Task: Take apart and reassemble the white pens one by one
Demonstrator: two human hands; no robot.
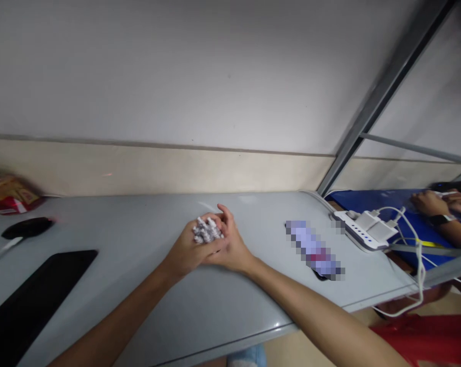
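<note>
Both of my hands meet over the middle of a grey table [146,295]. My left hand [186,250] is curled around a bunch of small white pieces [206,230], held up between thumb and fingers. My right hand [230,244] is closed against the left one, its fingers pressed to the same bunch from the right side. I cannot make out what the small white pieces are.
A black flat pad [35,295] lies at front left, with a black mouse [26,227] and a red snack packet [10,193] behind it. A blurred-out item [314,250] and a white power strip [362,229] with cables sit right. Another person's hands [440,204] rest on a blue table.
</note>
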